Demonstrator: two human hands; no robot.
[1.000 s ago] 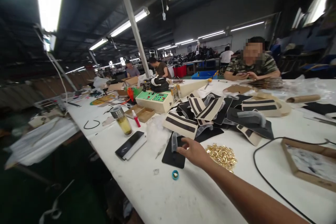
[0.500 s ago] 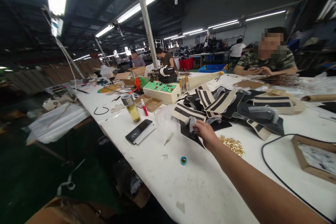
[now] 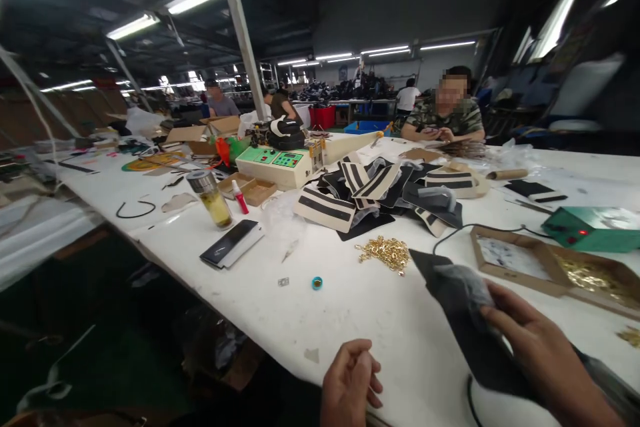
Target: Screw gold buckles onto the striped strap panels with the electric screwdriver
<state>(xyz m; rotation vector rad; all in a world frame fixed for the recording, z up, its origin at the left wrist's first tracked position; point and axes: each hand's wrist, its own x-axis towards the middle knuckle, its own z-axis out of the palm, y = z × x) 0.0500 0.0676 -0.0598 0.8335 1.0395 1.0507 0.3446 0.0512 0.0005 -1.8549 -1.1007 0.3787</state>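
A: Start big. What's under everything?

B: A long white table (image 3: pixel 350 320), cluttered. A heap of striped panels (image 3: pixel 380 190) lies mid-table, with a cream control box (image 3: pixel 275 165) behind it and a green box (image 3: pixel 595 227) off to the right. Nearer are two shallow cardboard trays (image 3: pixel 505 260) and a cable (image 3: pixel 450 235) looping past them.

A: And the piece in hand?

B: A black panel (image 3: pixel 470 340) lies flat on the table at the near right edge, with a grey film wrap (image 3: pixel 463 287) bunched on its top. The right hand (image 3: pixel 540 347) rests on it, fingers curled, thumb and forefinger pinching the wrap. The left hand (image 3: pixel 350 383) is at the table's near edge, loosely curled, holding nothing I can see.

A: Smaller bits?

B: A heap of gold fittings (image 3: pixel 385 252) just beyond the panel, a jar (image 3: pixel 213 199) of yellow liquid, a phone (image 3: pixel 231 243), and a small blue ring (image 3: pixel 317 282).

A: How to handle it well?

B: My judgement: the left hand should pin the panel flat while the right peels the wrap low and slow, so the panel neither creases nor slides. Keep it off the cable and the fittings, which could scratch it.
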